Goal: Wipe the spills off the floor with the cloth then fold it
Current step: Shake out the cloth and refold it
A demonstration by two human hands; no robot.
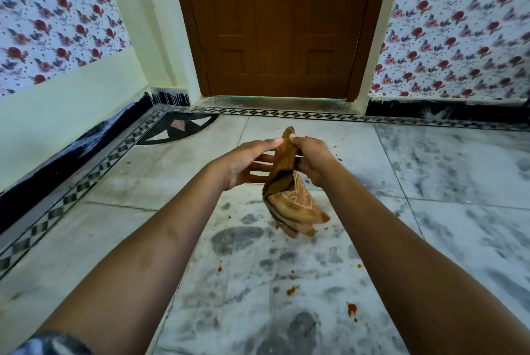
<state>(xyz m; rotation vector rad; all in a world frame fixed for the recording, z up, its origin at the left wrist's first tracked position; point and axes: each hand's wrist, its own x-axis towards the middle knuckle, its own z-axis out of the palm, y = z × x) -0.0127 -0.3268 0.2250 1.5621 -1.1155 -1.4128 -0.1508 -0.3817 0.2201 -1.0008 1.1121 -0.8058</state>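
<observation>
Hands point(243, 165) point(312, 161) either side of cloth point(289, 202)

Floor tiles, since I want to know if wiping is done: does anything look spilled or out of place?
Yes. Orange-red spills dot the marble floor: several near the camera, a few specks beside the right hand. The cloth hangs bunched, held by it and the left hand.
</observation>
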